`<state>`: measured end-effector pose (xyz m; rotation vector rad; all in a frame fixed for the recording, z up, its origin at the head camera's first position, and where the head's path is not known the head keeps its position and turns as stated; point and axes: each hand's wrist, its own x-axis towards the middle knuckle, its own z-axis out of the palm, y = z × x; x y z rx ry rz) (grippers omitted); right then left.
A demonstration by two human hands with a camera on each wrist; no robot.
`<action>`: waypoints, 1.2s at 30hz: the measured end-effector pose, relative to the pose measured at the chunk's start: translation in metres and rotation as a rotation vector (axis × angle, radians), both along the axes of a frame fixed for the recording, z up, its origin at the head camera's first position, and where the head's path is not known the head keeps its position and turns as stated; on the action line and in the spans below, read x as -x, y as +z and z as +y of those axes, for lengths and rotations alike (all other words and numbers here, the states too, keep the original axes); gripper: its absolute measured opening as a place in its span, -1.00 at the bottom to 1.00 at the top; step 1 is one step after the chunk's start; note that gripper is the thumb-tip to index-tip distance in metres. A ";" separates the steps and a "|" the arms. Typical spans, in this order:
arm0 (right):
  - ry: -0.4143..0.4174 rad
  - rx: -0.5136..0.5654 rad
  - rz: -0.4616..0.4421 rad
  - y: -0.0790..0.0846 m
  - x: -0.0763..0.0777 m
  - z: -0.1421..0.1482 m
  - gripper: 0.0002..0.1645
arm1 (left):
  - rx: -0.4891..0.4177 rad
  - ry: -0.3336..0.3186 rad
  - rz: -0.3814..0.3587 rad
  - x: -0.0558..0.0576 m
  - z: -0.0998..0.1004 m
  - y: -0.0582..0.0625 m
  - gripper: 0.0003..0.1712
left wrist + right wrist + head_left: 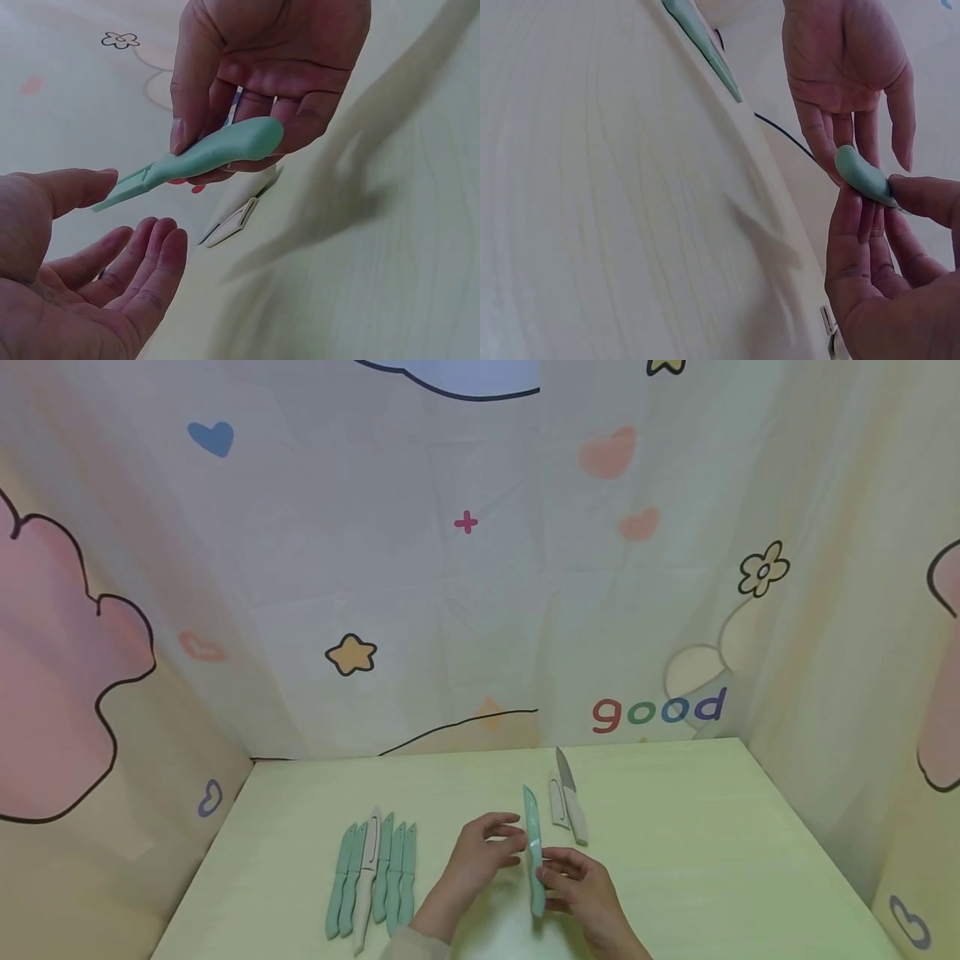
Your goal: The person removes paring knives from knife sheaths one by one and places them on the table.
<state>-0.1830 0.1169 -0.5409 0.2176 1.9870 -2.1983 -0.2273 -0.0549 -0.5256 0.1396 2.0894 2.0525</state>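
Note:
A mint-green sheathed knife [533, 835] is held up over the table in the head view, its tip toward the back wall. My right hand [588, 893] pinches its handle between thumb and fingers. In the left wrist view the rounded handle end [251, 140] points away from my left hand. On the sheath side is my left hand [483, 850], fingers loosely bent and spread apart. Its thumb [75, 187] overlaps the sheath tip in the left wrist view, while the other fingers stay below the knife. The right wrist view shows the green handle [864, 176] over my right fingers.
Behind the hands, an uncovered cream-handled knife [573, 810] lies beside its cream sheath [558, 802]. At left, several green knives [406, 881] lie in a row with one cream sheathed knife [365, 893] among them. A patterned cloth [480, 610] hangs behind the table [712, 860].

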 end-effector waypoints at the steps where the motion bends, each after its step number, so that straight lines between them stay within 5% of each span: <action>1: 0.001 0.003 -0.001 0.000 0.000 0.000 -0.55 | -0.003 -0.001 0.004 0.001 0.000 0.000 -0.54; 36: 0.008 0.045 -0.016 0.002 -0.003 0.000 -0.55 | 0.000 -0.006 0.022 0.024 0.013 0.006 -0.65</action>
